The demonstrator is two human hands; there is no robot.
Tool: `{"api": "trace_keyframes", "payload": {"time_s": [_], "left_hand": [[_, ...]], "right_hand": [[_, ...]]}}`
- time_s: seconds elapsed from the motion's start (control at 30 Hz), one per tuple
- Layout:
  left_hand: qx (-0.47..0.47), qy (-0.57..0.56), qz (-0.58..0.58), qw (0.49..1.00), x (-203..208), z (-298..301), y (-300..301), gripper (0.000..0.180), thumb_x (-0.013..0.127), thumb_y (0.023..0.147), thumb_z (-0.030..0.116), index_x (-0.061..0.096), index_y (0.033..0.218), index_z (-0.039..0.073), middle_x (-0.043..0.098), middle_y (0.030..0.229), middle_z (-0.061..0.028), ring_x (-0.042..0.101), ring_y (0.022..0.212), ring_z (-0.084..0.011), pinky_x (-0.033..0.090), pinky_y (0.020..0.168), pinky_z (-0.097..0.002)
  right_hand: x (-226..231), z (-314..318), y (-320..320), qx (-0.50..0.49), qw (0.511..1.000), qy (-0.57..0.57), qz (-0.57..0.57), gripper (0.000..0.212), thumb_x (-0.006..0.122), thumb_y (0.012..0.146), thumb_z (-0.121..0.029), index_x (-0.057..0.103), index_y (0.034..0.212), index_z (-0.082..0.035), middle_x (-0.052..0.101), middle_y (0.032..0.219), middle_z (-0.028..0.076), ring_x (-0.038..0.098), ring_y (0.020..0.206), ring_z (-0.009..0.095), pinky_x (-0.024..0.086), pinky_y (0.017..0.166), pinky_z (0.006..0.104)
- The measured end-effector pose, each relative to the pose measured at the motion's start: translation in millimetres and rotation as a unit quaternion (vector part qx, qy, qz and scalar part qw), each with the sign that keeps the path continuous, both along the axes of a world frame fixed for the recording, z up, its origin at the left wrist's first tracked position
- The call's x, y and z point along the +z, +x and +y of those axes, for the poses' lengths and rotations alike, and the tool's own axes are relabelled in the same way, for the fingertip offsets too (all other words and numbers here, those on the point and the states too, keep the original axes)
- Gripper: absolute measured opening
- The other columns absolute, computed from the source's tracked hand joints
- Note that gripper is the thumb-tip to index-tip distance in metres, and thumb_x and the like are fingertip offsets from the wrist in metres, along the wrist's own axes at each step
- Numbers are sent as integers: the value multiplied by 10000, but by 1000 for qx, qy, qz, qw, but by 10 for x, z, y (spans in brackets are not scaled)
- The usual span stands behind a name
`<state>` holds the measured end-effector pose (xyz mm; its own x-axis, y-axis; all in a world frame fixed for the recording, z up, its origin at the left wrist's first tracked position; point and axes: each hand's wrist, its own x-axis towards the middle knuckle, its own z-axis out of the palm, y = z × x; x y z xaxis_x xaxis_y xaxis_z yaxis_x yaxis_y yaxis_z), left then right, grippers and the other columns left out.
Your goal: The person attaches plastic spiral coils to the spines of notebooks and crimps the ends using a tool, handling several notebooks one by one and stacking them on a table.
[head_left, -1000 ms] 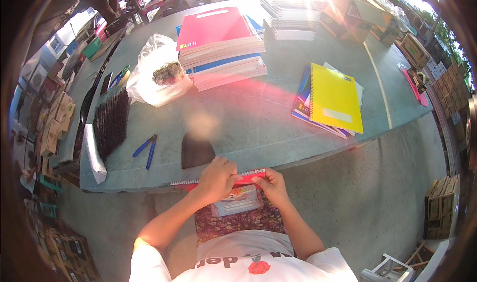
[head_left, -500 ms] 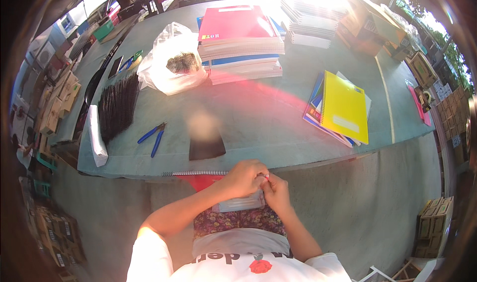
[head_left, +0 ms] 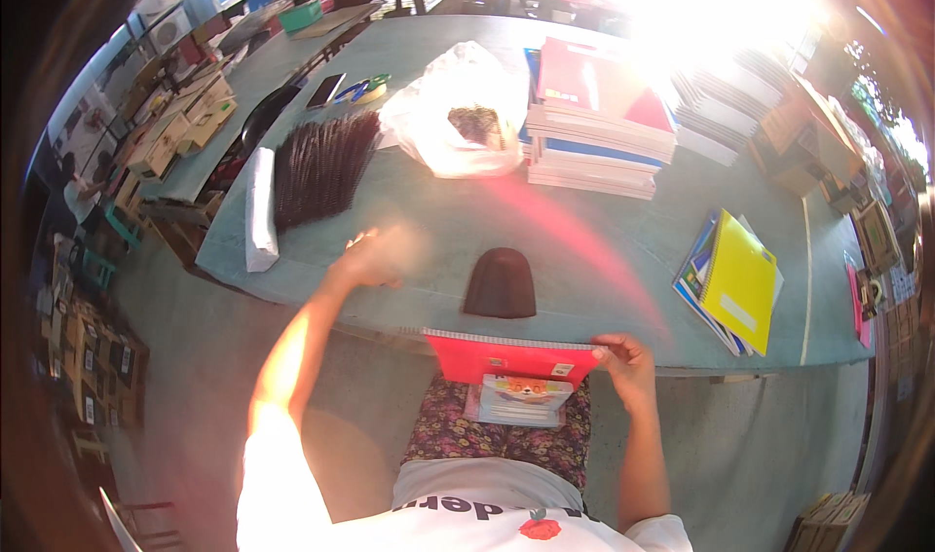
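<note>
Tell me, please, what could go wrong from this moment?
The red spiral notebook is held only by the right hand, near one end, beside the table's edge; it might tilt or slip down. Also, the left hand is near the loose black binding coils; a careless sweep could perhaps scatter them.

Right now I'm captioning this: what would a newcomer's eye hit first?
Probably the red spiral notebook, held by the right hand at the near edge of the table. Next comes the yellow notebook atop a small stack on its right side, then the white plastic bag left of the red-topped notebook pile.
</note>
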<state>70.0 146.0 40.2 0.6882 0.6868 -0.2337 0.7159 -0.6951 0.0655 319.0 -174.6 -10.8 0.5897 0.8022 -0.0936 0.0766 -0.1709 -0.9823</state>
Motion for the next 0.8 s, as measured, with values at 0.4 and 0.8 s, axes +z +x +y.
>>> {"api": "trace_keyframes", "payload": {"time_s": [0.4, 0.8], "left_hand": [[147, -237, -288, 916, -152, -1069, -639, 298, 575, 756, 160, 526, 1029, 50, 582, 787, -98, 572, 694, -236, 458, 666, -363], [223, -496, -294, 786, -469, -1461, -622, 394, 520, 838, 224, 504, 1187, 42, 599, 874, -51, 562, 769, -137, 448, 688, -290]], "right_hand": [[124, 1526, -1129, 328, 867, 8, -374, 277, 650, 755, -108, 639, 1026, -52, 650, 919, 133, 603, 903, 306, 485, 766, 411], [195, 1569, -1050, 353, 921, 6, -167, 291, 638, 755, 7, 677, 1030, -80, 677, 925, 130, 643, 775, 217, 505, 702, 311]]}}
